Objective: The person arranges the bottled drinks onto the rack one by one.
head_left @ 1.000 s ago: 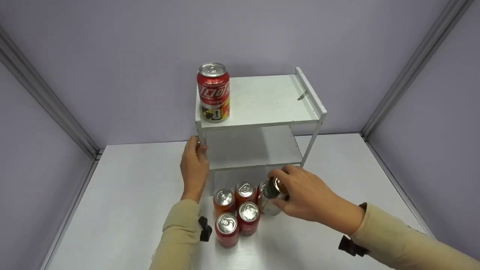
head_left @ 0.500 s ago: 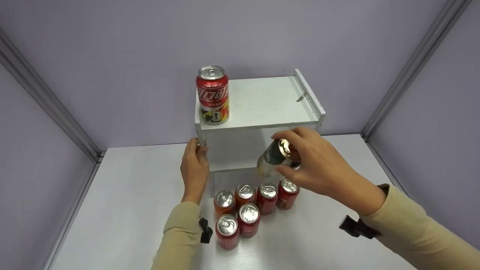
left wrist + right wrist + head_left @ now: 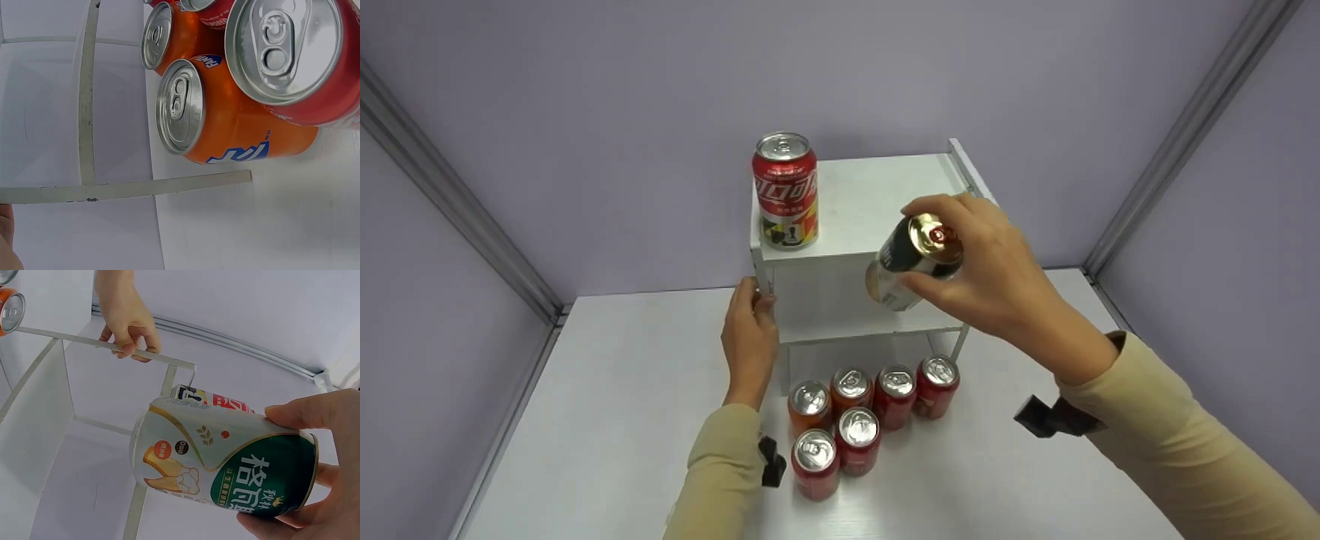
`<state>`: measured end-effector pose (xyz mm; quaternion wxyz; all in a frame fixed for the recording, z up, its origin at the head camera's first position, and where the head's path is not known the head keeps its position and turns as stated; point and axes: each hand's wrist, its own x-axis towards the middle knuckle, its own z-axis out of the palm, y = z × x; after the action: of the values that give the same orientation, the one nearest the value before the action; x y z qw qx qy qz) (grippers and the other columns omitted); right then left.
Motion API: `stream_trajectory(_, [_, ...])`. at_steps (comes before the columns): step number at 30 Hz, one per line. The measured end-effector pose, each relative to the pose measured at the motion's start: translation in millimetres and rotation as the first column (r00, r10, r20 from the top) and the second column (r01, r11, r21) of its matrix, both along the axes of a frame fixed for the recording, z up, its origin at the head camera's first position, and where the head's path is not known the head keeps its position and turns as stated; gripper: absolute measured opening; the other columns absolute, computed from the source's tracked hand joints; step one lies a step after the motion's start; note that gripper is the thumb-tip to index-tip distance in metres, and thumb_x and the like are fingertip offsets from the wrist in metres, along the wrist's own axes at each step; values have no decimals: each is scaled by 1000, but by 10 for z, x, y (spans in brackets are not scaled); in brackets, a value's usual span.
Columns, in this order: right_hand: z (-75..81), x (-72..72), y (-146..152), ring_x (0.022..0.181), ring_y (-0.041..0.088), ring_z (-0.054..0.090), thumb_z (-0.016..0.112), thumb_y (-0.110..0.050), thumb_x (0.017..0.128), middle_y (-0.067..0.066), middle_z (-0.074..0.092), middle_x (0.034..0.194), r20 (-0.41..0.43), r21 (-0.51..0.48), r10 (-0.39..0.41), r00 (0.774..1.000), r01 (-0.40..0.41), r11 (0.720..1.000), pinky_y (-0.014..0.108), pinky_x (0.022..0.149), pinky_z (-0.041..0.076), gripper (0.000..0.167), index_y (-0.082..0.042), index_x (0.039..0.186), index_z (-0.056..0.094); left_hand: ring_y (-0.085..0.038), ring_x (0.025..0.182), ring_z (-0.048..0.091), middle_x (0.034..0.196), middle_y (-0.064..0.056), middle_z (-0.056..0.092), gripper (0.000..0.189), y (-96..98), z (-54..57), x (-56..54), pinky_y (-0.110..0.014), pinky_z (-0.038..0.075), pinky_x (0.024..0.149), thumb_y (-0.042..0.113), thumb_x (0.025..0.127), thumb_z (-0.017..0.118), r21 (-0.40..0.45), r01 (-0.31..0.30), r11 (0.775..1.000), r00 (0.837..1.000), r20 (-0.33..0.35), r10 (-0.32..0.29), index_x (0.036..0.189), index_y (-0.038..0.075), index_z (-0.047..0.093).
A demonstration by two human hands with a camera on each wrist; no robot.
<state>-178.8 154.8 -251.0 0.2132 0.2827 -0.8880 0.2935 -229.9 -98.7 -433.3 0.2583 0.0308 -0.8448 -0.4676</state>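
My right hand (image 3: pixel 986 262) grips a green and white drink can (image 3: pixel 901 259) with a gold lid near its top end. The can is tilted and held in the air before the front edge of the white two-tier shelf rack (image 3: pixel 877 251). In the right wrist view, thumb and fingers hold the green end of that can (image 3: pixel 225 461). My left hand (image 3: pixel 750 341) holds the rack's left front post; its fingers curl round the post in the right wrist view. On the top tier, at the left, stands a red cola can (image 3: pixel 785 191).
Several cans stand on the white table (image 3: pixel 645 420) before the rack, among them an orange Fanta can (image 3: pixel 247 124) and a red can (image 3: pixel 816 465). The rack's lower tier (image 3: pixel 825 307) lies under the top one. Grey-lilac walls (image 3: pixel 660 135) enclose the table.
My right hand has lifted the green and white can from among the standing cans up to the top tier's height. The left hand stays on the post.
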Motion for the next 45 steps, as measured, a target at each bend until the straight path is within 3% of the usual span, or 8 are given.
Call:
stream_trajectory(6, [93,-177,-89,103,24,55,86,-12,74,8,65,117,-42,-47,5,999,-7,999,40,86,43,59,-6,126,59,-22,90,57,102,-7,58,15,4,-14,1,-38,49,75,19,102,52,7,4,1000,1000,-3,-4,110,6,54])
stream_trajectory(11, [177,-313,-182,107,23,56,85,-13,74,8,65,120,-13,-61,-13,1000,12,998,41,90,45,60,-5,127,58,-23,93,59,102,-8,58,14,10,1,11,-39,50,77,17,103,51,7,5,1000,1000,-14,-5,110,5,54])
stream_trajectory(21, [295,-581,-437,110,25,53,85,-22,75,5,65,121,86,-2,-91,992,92,996,41,94,42,57,-13,126,62,-22,90,61,100,-8,59,9,-7,-1,22,-38,51,74,11,101,55,-12,-11,1000,999,-38,11,107,5,54])
stream_trajectory(30, [338,-791,-527,126,30,48,80,-26,80,4,62,129,163,98,-99,982,84,992,45,106,36,57,-18,133,59,-22,91,62,100,-8,60,7,55,2,39,-38,52,74,6,100,56,-31,-13,999,997,-82,10,107,5,55])
stream_trajectory(39, [307,-909,-520,118,24,55,78,-22,84,7,61,131,218,29,-34,975,29,999,37,99,44,57,-15,136,59,-21,88,60,97,-7,59,6,68,-19,68,-37,51,72,8,100,57,-27,-6,1000,997,-77,4,105,6,54])
stream_trajectory(45, [301,-904,-495,125,26,50,76,-28,88,6,57,137,215,101,-60,975,39,994,40,105,39,59,-17,142,53,-21,87,59,97,-7,58,7,115,-20,81,-37,51,72,10,100,56,-11,10,1000,997,-81,-11,105,5,54])
